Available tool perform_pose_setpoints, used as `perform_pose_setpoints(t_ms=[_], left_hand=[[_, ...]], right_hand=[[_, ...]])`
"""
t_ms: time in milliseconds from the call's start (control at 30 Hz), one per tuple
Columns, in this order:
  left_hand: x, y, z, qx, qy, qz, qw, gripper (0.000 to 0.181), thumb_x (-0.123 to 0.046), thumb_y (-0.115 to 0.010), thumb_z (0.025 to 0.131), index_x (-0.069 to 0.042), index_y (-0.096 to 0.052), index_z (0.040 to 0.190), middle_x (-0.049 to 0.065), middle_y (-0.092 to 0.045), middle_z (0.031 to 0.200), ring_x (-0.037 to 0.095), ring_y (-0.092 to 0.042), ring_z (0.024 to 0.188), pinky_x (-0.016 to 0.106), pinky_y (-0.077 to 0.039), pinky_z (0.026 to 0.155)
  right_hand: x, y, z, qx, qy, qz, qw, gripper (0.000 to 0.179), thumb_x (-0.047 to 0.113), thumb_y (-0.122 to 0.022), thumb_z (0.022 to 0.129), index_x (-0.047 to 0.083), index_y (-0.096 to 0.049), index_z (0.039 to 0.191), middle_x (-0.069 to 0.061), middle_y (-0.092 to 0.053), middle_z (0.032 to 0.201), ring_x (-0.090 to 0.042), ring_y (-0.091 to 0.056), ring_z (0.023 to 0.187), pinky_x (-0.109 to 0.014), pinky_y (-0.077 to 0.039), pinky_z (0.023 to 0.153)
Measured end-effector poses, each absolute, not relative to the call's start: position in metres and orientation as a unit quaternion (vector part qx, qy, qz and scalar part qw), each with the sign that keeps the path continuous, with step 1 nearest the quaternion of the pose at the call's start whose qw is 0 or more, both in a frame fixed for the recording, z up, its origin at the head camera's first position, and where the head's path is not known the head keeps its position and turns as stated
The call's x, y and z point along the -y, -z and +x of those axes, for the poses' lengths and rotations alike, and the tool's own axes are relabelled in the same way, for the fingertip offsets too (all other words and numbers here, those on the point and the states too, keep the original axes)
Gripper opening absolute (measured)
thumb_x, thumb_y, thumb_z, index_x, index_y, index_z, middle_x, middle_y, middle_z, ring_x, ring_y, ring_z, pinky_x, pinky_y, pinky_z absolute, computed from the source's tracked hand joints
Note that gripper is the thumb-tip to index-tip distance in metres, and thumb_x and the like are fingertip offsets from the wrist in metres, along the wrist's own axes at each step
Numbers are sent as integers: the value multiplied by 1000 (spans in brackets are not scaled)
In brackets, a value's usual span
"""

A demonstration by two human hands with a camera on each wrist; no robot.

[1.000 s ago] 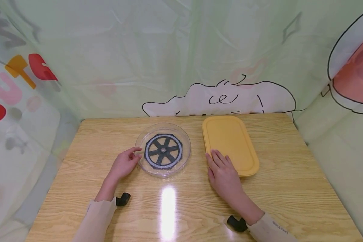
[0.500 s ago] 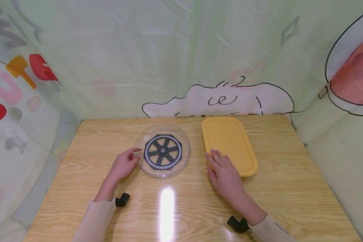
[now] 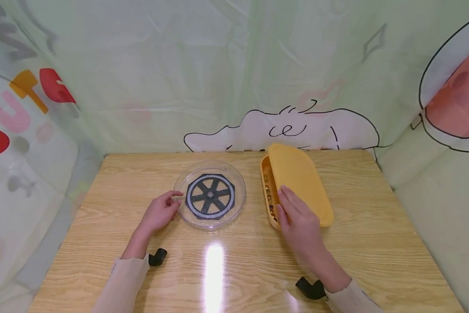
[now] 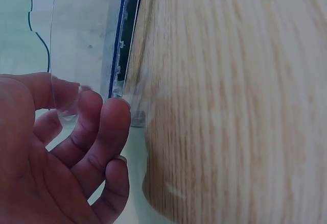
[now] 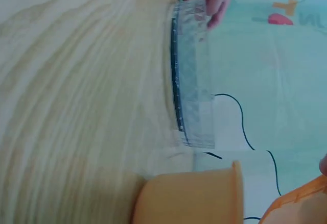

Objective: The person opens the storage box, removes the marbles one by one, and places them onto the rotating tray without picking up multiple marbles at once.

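Observation:
A clear round dish (image 3: 240,206) lies on the table, a black spoked wheel shape with a pale purple ring (image 3: 211,194) at its middle. My left hand (image 3: 160,211) pinches the dish's left rim; in the left wrist view the fingertips (image 4: 116,112) curl at its see-through wall. To the right stands a yellow-orange box (image 3: 271,176). Its lid (image 3: 302,180) is tilted up along the left side, and my right hand (image 3: 300,228) holds that raised edge, fingers on top. Through the gap show several small shiny dark-gold pieces (image 3: 268,191) in a row.
Both stand on a wooden table (image 3: 171,278) with a bright light reflection near the front. Printed curtains (image 3: 160,87) hang behind it and at the sides. A black wrist mount (image 3: 157,257) juts from the left sleeve, another (image 3: 310,288) from the right.
The right hand has raised the left edge of the lid and tipped it to the right, baring the box's inside. The left hand and the dish have stayed put.

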State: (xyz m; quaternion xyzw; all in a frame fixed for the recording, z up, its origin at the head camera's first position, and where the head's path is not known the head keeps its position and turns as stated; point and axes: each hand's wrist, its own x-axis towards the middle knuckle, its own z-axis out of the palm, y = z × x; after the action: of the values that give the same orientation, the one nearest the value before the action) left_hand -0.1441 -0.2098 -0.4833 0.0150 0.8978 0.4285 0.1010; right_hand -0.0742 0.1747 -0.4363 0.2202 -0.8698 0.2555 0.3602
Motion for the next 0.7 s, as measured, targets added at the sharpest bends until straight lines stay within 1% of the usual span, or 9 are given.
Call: perform_pose_setpoints(t_ms=[67,167,233,333,433,500,600,700], left_hand=[[209,483,-144,-897,-429,9,104,27,-19,-58,101,-13,-62,128,8,-59,74,22,-58,61,32,-45,57],[209,484,-144,-898,-427,4,107,26,-19,-57,102,-15,-61,127,8,-59,76,22,-58,62,33,-45,58],[208,484,-144,-897,-428,1,109,25,-19,-56,102,-15,-61,126,8,-59,76,22,-58,62,33,-45,58],[208,484,-143,-897,-428,6,108,25,-18,-56,101,-15,-61,126,7,-58,75,22,-57,62,33,-45,57],[208,484,-143,-897,-428,8,107,26,-18,-55,101,-14,-61,126,7,-58,74,21,-56,61,33,-44,56],[209,485,-143,-898,-428,9,106,26,-17,-55,101,-13,-61,126,7,-58,73,21,-56,60,32,-44,56],[209,485,-143,-898,-427,9,106,26,-17,-55,101,-14,-61,126,7,-58,73,22,-56,60,32,-43,56],[209,485,-144,-898,-426,9,106,26,-17,-55,102,-14,-61,126,8,-58,73,22,-55,60,32,-43,56]], right_hand=[[-175,432,-75,857,-263,221,384,43,29,-47,107,-6,-68,122,-18,-64,127,-36,-64,114,-45,-50,91],[-177,428,-75,843,-269,221,410,39,25,-50,106,-6,-68,121,-19,-65,126,-37,-65,111,-44,-50,89],[-180,425,-74,839,-276,217,416,34,20,-54,104,-7,-68,121,-20,-65,126,-38,-65,110,-39,-49,93],[-186,421,-73,838,-290,201,416,31,7,-64,95,-7,-67,122,-20,-64,126,-39,-65,111,-28,-42,101],[-192,417,-71,837,-308,179,416,40,-6,-70,83,-7,-66,123,-18,-64,128,-39,-64,112,-22,-37,103],[-196,414,-71,833,-319,164,421,45,-12,-73,79,-6,-66,123,-18,-64,128,-39,-63,113,-21,-38,102],[-204,409,-70,823,-346,139,428,47,-16,-72,79,-5,-66,124,-16,-64,128,-34,-62,116,-20,-41,98],[-213,403,-71,802,-394,98,437,44,-18,-70,81,-4,-67,122,-16,-65,124,-26,-62,118,-19,-44,93]])
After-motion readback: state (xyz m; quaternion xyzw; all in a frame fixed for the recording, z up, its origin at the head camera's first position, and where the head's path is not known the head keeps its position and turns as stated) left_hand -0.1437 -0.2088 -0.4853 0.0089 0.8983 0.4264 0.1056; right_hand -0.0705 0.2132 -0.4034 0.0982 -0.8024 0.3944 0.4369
